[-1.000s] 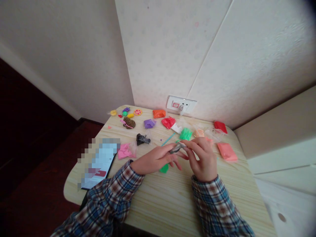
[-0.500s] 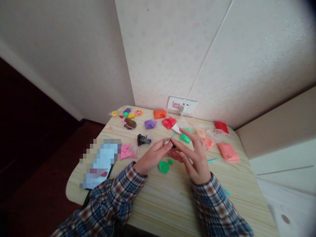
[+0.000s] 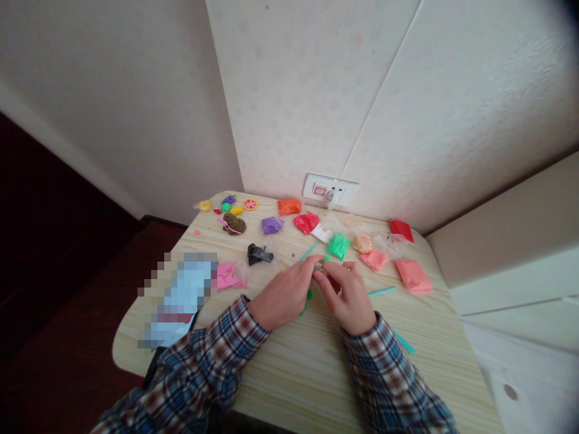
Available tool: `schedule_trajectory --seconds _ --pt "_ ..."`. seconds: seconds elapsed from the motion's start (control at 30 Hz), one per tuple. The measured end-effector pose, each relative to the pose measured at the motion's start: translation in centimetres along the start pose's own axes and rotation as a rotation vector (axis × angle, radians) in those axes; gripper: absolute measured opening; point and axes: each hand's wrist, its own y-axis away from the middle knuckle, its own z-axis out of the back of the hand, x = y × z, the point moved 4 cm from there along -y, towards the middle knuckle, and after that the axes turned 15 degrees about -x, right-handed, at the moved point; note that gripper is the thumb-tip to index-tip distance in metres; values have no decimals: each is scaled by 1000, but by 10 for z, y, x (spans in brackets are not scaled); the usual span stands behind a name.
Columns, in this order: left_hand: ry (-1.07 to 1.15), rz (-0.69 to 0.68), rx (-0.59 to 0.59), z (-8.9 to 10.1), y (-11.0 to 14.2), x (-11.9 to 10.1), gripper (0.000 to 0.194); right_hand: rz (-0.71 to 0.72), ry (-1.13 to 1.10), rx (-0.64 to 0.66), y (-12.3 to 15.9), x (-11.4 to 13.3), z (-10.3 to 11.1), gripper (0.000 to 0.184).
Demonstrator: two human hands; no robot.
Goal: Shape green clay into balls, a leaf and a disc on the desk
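Over the middle of the table, my left hand [image 3: 287, 294] and my right hand [image 3: 350, 296] meet at the fingertips. Between them they pinch a small greyish lump of clay [image 3: 318, 266], mostly covered by the fingers. The left hand is closed with its back toward me; thumb and index finger of the right hand press at the lump from the other side. Under the left hand, the green clay disc [image 3: 303, 311] and a small green ball [image 3: 310, 294] show only in part. A bag of green clay [image 3: 339, 245] lies just beyond the fingers.
Several clay bags lie around: black [image 3: 259, 254], pink [image 3: 230, 276], purple [image 3: 272, 225], orange [image 3: 289, 207], red [image 3: 306, 223] and coral [image 3: 413, 275]. Small fruit-like pieces and a brown coiled piece [image 3: 234, 224] sit back left. A phone [image 3: 183, 301] rests left; blue tools [image 3: 404, 341] lie right.
My right hand's spread fingers have curled in around the lump, and my left hand has turned its back toward me. The left hand now covers most of the green disc.
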Motion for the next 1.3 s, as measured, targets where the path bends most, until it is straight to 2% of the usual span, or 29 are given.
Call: schedule_trajectory --seconds 0.1,0.17,0.23,0.3,0.37,0.43,0.6,0.7,0.77,0.93,1.0,1.13,1.3 --pt "417 73 47 1 0 -7 65 -16 -100 -31 -3 1 6 33" --pt "693 183 47 3 -1 -10 59 -21 -148 -27 -4 3 7 34" --pt "835 289 -19 6 -4 -8 45 -18 -172 8 -4 6 4 36" --pt "842 357 -119 9 -6 -4 40 -24 -185 68 -2 8 0 38" --pt "787 358 -187 12 -8 -2 38 -61 -230 118 -1 8 -4 44" --pt "673 291 -242 14 -7 -2 37 -139 -307 134 0 6 -6 52" --pt "306 38 -351 17 -1 -7 33 -393 -449 48 2 0 -10 58" --pt "236 -75 -396 17 2 -10 32 -470 -545 57 4 0 -16 58" --pt "276 -94 -351 16 1 -11 34 -519 -636 73 5 -1 -20 58" --pt "524 -38 -112 12 -2 -17 46 -626 -811 35 4 -6 -16 53" --pt "588 -1 -78 13 -3 -18 48 -644 -852 27 3 -5 -12 52" --pt "736 133 -127 14 -6 -10 38 -620 -971 78 3 2 -10 49" --pt "962 423 -268 12 -7 6 32 -542 -1012 260 6 13 -13 45"
